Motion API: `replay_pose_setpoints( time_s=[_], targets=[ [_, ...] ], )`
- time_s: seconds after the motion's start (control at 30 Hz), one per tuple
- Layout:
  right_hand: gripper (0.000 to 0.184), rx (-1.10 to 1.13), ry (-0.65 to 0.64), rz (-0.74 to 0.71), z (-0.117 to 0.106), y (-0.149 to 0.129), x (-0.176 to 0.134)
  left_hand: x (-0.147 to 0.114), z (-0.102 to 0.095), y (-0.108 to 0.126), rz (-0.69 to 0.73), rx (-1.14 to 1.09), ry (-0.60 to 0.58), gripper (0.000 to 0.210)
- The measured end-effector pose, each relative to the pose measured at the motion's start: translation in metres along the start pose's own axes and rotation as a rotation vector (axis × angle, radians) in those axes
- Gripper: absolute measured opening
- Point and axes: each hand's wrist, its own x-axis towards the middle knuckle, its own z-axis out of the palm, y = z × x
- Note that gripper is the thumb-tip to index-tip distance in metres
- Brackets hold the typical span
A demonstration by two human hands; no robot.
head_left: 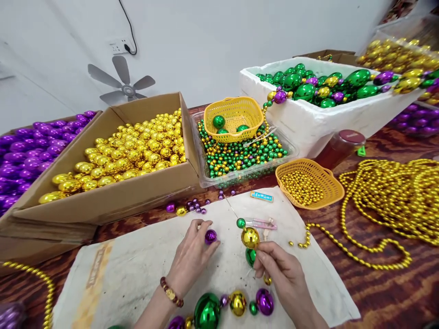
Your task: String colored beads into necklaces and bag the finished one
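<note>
My left hand (194, 251), with a beaded bracelet (171, 291) at its wrist, pinches a shiny purple bead (210, 236) between thumb and fingers. To its right, my right hand (283, 269) is closed on a bead strand, its fingertips at a large gold bead (250, 237). A small green bead (240, 223) sits above that gold one, and a thin needle (231, 205) sticks up beyond it. Another green bead (250, 257) hangs just below, partly behind the fingers. Nearer me, strung large beads, including a green ball (207, 310), lie on the white cloth (137, 274).
Behind the cloth stand a cardboard box (113, 196) of gold beads, a clear tray (236, 176) of small beads with a yellow basket (233, 105) on it, and a foam box (298, 121). A basket (332, 187) and gold bead strings (394, 196) lie right. Loose purple beads (195, 204) lie mid-table.
</note>
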Motion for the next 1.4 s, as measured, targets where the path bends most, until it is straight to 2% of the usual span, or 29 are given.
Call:
replay_pose_setpoints(
  time_s=[0.17, 0.3, 0.4, 0.5, 0.57, 0.67, 0.77, 0.9, 1.0, 1.2, 1.4],
  targets=[
    [0.020, 0.025, 0.023, 0.013, 0.001, 0.000, -0.002, -0.005, 0.007, 0.001, -0.192, 0.142, 0.004, 0.041],
    [0.020, 0.015, 0.013, 0.026, 0.002, 0.003, -0.003, -0.004, 0.011, 0.005, -0.207, 0.057, -0.068, 0.031],
    [0.021, -0.001, -0.006, 0.021, 0.002, 0.005, -0.003, -0.003, 0.009, 0.013, -0.218, -0.309, -0.062, 0.026],
    [0.023, -0.008, -0.010, 0.018, 0.002, 0.006, -0.003, 0.002, -0.007, 0.027, -0.296, -0.920, -0.083, 0.035],
    [0.024, -0.014, -0.014, 0.014, 0.003, 0.005, -0.003, 0.007, -0.021, 0.037, -0.329, -1.265, -0.119, 0.034],
    [0.026, -0.031, -0.019, -0.016, 0.006, 0.006, -0.003, 0.018, -0.037, 0.048, -0.319, -1.544, -0.097, 0.022],
    [0.028, -0.037, -0.016, -0.049, 0.010, 0.009, -0.003, 0.030, -0.045, 0.054, -0.261, -1.648, -0.041, 0.016],
    [0.029, -0.035, 0.000, -0.059, 0.011, 0.014, -0.005, 0.042, -0.050, 0.060, -0.218, -1.741, -0.021, 0.026],
    [0.028, -0.044, 0.004, -0.059, 0.010, 0.018, -0.006, 0.048, -0.053, 0.064, -0.245, -1.796, -0.034, 0.027],
    [0.027, -0.070, 0.004, -0.078, 0.010, 0.016, -0.007, 0.051, -0.051, 0.066, -0.352, -1.910, -0.013, 0.018],
    [0.029, -0.074, 0.021, -0.071, 0.013, 0.010, -0.005, 0.049, -0.050, 0.067, -0.350, -1.908, 0.007, 0.015]
  ],
)
